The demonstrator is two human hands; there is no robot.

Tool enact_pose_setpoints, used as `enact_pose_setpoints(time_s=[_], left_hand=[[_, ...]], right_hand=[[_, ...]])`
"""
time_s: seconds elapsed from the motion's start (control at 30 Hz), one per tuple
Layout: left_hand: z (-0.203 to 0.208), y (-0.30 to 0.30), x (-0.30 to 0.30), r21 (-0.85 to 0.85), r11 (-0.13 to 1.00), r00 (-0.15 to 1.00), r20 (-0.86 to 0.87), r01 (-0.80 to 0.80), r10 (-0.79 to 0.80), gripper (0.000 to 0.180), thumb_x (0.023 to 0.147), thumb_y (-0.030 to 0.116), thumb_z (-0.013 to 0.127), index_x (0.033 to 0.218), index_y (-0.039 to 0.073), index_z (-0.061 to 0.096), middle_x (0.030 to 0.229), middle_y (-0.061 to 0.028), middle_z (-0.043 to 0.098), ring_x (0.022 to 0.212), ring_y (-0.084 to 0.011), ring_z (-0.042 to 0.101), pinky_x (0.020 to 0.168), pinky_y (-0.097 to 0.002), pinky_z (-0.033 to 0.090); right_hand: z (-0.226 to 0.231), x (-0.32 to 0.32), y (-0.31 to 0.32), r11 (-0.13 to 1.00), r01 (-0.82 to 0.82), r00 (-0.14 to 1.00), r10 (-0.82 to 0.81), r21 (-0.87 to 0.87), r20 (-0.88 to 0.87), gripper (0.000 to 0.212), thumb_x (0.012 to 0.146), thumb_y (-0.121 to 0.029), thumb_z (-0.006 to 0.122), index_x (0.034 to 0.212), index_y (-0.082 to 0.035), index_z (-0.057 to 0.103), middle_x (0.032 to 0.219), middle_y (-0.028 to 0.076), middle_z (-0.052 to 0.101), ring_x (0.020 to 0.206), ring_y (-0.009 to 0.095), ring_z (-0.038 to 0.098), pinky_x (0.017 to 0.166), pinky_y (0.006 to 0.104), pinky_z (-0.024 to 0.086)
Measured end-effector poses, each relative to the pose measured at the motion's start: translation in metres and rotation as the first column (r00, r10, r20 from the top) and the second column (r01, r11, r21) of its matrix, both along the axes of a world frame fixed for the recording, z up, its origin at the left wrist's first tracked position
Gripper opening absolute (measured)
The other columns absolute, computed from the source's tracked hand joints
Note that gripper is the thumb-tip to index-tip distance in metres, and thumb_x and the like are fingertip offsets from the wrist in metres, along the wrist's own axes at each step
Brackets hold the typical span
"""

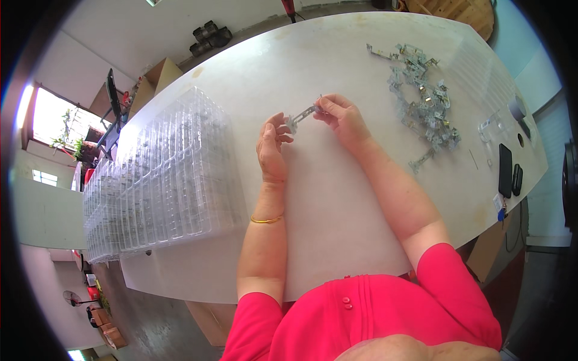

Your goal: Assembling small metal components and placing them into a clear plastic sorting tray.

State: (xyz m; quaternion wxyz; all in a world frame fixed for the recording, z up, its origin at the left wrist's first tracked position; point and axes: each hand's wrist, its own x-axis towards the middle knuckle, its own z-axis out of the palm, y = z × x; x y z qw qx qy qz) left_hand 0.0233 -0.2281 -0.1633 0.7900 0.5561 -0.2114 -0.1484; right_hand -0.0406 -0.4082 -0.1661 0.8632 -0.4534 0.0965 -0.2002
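Observation:
A slim grey metal bracket (306,114), with a wider plate at its left end, is held above the white table (337,198). My right hand (343,119) pinches its upper right end between thumb and fingers. At the wider end, the curled fingers of my left hand (272,149) hold the piece; part of that grip is hidden. A loose pile of similar metal pieces (424,102), some with brass-coloured bits, lies on the table to the right.
Tall stacks of clear plastic trays (174,174) stand close on my left. Along the right edge lie a black phone (504,170), a small black case (516,179), keys with a blue tag (500,210) and a clear plastic container (495,127). A thin rod (473,159) lies nearby.

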Motion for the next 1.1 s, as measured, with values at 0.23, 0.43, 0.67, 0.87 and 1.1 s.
enact_pose_setpoints(time_s=[0.23,0.43,0.67,0.87,1.1], left_hand=[[-0.008,-0.010,-0.006,0.088,0.996,0.990,0.143,-0.011,-0.002,0.035,0.103,0.020,0.053,0.132,0.001,0.057,0.125,-0.0088,0.064,0.113,-0.0173,0.061,0.090,-0.0312,0.050],[-0.005,-0.010,-0.002,0.020,0.997,0.995,0.071,-0.068,0.066,0.030,0.105,0.027,0.050,0.117,0.002,0.063,0.121,-0.0103,0.066,0.113,-0.0178,0.062,0.086,-0.0312,0.053],[-0.007,-0.002,0.001,-0.010,0.999,0.997,-0.069,0.035,-0.035,0.028,0.105,0.029,0.049,0.096,0.004,0.059,0.087,-0.0060,0.064,0.075,-0.0153,0.064,0.071,-0.0292,0.054],[-0.007,-0.003,0.000,0.096,0.995,0.999,-0.040,-0.018,0.022,0.027,0.104,0.030,0.053,0.094,0.007,0.060,0.072,0.0008,0.057,0.058,-0.0073,0.050,0.053,-0.0213,0.040],[-0.007,-0.003,-0.001,0.162,0.986,0.999,0.028,-0.044,0.040,0.024,0.103,0.028,0.056,0.091,0.007,0.061,0.067,0.0033,0.054,0.055,-0.0043,0.044,0.050,-0.0192,0.035]], right_hand=[[-0.001,-0.001,0.002,0.979,-0.083,0.997,0.081,0.186,0.016,0.009,0.099,-0.012,0.059,0.097,-0.004,0.064,0.096,0.004,0.064,0.091,0.014,0.062,0.089,0.0309,0.055],[-0.004,0.003,0.012,0.988,-0.145,0.989,0.145,0.048,0.012,0.011,0.098,-0.016,0.062,0.098,-0.005,0.064,0.097,0.003,0.065,0.092,0.010,0.061,0.087,0.0290,0.053],[0.010,-0.003,0.023,0.962,-0.008,0.995,-0.019,-0.272,-0.096,0.015,0.096,-0.022,0.067,0.100,-0.007,0.067,0.080,-0.002,0.061,0.072,0.006,0.056,0.064,0.0220,0.046],[0.011,-0.005,0.032,0.842,-0.012,0.997,-0.031,-0.539,-0.071,0.014,0.095,-0.023,0.068,0.094,-0.009,0.071,0.063,-0.008,0.049,0.061,0.002,0.042,0.055,0.0214,0.037],[0.006,-0.003,0.034,0.801,0.024,0.999,-0.043,-0.598,-0.018,0.015,0.095,-0.022,0.068,0.094,-0.007,0.070,0.069,-0.007,0.053,0.064,0.004,0.044,0.059,0.0228,0.039]])
